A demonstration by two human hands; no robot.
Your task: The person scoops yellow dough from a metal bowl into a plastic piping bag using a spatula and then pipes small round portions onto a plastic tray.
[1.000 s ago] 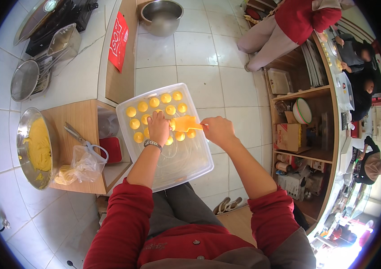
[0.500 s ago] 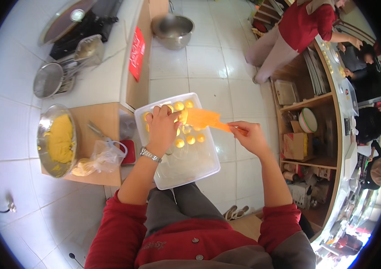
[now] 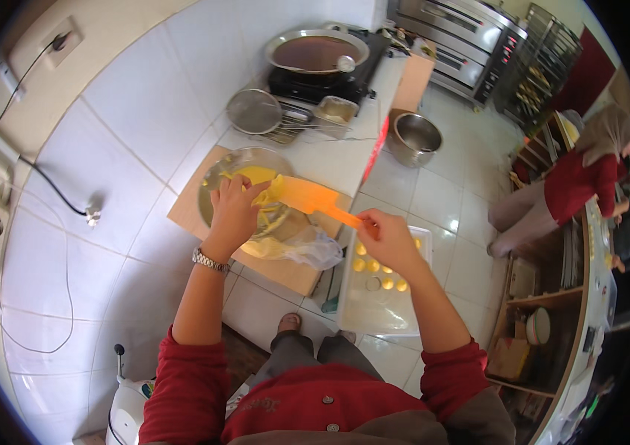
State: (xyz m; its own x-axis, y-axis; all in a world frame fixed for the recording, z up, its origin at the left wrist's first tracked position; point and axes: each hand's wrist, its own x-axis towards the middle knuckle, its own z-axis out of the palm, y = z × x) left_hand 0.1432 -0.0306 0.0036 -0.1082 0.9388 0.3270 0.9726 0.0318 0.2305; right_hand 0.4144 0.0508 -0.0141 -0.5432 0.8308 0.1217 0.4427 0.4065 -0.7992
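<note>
My right hand point(image 3: 389, 239) is closed round the handle of a flat orange plastic scraper point(image 3: 307, 194). The blade reaches left over a steel mixing bowl point(image 3: 206, 194), and yellow dough point(image 3: 278, 185) clings to its end. At that end my left hand point(image 3: 233, 211), with a metal watch on its wrist, has its fingers curled and the fingertips against the dough. More yellow dough point(image 3: 254, 175) lies in the bowl, partly hidden by the hand. Below my right forearm is a white tray point(image 3: 374, 320) with several round yellow dough balls point(image 3: 359, 265).
The bowl stands on a wooden surface point(image 3: 293, 278) beside a clear plastic bag point(image 3: 313, 247). Beyond are a sieve point(image 3: 254, 111), a small metal pan point(image 3: 336, 111) and a wide pan of dark liquid point(image 3: 315, 53) on a stove. A steel bowl point(image 3: 416, 137) and a person point(image 3: 574, 182) are to the right.
My view has turned left. Both hands and the scraper have moved from above the tray to above the mixing bowl. My right hand keeps its hold on the scraper.
</note>
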